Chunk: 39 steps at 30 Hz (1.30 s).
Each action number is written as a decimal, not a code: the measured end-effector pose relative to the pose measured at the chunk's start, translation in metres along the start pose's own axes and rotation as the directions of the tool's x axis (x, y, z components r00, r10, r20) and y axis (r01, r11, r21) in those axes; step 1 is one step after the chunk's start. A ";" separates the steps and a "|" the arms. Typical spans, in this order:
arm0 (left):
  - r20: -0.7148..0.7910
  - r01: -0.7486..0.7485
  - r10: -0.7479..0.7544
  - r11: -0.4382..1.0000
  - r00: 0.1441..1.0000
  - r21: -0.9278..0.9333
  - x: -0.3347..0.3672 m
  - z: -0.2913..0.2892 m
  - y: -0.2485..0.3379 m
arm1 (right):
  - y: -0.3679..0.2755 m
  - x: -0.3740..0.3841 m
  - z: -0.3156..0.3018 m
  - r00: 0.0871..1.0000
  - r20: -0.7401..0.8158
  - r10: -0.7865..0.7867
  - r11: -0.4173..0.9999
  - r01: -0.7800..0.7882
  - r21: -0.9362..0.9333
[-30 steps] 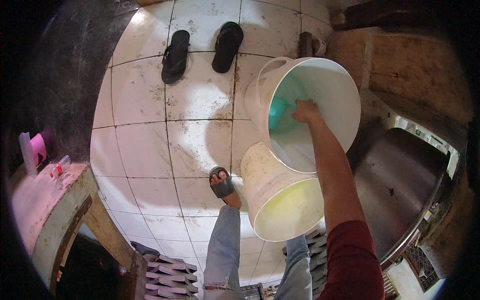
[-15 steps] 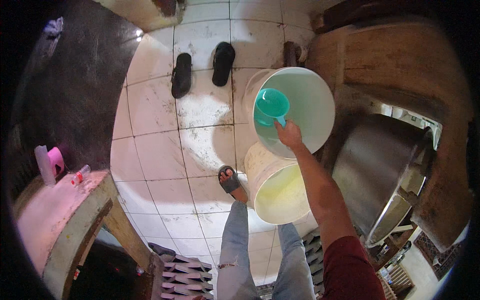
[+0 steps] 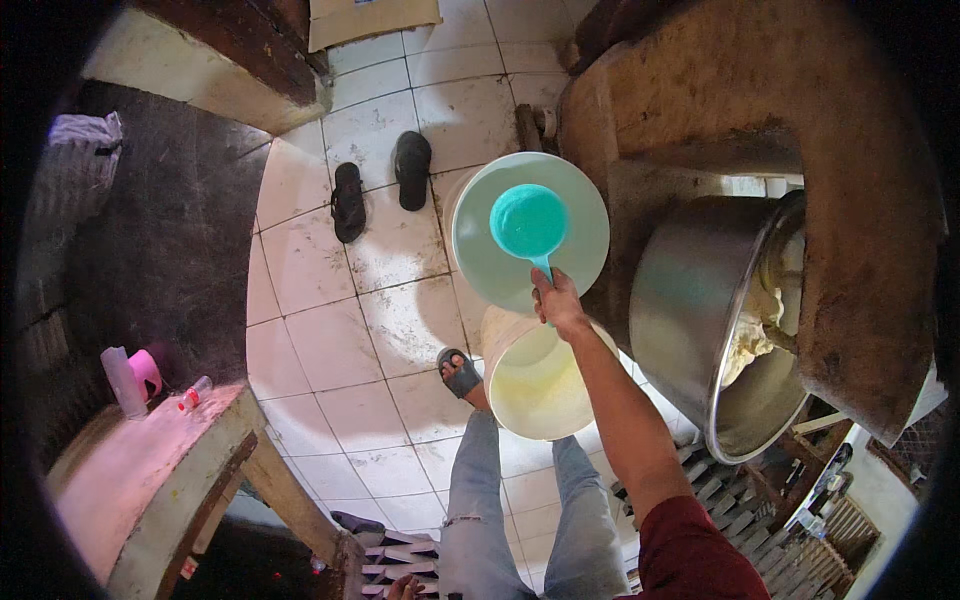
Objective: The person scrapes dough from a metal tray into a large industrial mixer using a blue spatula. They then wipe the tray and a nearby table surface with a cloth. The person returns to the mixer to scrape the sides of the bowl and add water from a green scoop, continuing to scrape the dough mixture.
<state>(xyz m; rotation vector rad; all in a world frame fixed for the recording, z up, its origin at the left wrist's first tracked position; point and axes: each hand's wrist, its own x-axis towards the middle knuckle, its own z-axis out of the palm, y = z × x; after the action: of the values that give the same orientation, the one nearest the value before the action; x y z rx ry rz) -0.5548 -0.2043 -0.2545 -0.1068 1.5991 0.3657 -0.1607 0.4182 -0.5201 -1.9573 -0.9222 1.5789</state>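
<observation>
My right hand [image 3: 560,302] is closed round the handle of a teal water dipper [image 3: 529,221]. The dipper's bowl is over the mouth of a tall white bucket [image 3: 590,250]; whether it has anything in it I cannot tell. Nearer to me, below my right wrist, stands a second pale bucket [image 3: 520,410] with something yellowish inside. Only some fingers of my left hand [image 3: 404,588] show at the lower edge, loosely bent and apart, with nothing seen in them.
A large metal mixing bowl [image 3: 690,290] with pale dough [image 3: 752,335] is at the right beside a brown machine body [image 3: 720,80]. Black sandals [image 3: 412,170] lie on the tiles. At left, a table [image 3: 140,470] holds a pink cup [image 3: 146,371] and a small bottle [image 3: 195,394].
The dipper has risen from inside the far bucket to above its mouth, its bowl more level. My view has shifted, bringing the dough and some left-hand fingers into sight.
</observation>
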 end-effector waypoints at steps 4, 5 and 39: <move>0.027 -0.030 0.030 1.000 0.999 0.007 0.003 -0.024 -0.038 | 0.001 0.002 0.007 0.985 -0.041 -0.168 0.701 0.090 -0.707; 0.003 0.072 -0.072 0.997 0.997 -0.033 0.015 -0.033 -0.049 | 0.004 0.003 0.007 0.990 -0.036 -0.138 0.639 0.061 -0.767; -0.091 -0.148 0.179 0.950 0.980 0.276 0.046 0.030 0.046 | -0.153 -0.454 -0.196 0.859 0.510 -0.052 0.644 -0.362 0.674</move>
<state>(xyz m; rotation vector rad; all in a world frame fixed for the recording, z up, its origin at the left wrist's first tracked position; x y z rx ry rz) -0.5430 -0.1454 -0.2932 0.2178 1.7626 0.2712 -0.0566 0.1962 -0.0639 -1.0607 -0.1278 2.1587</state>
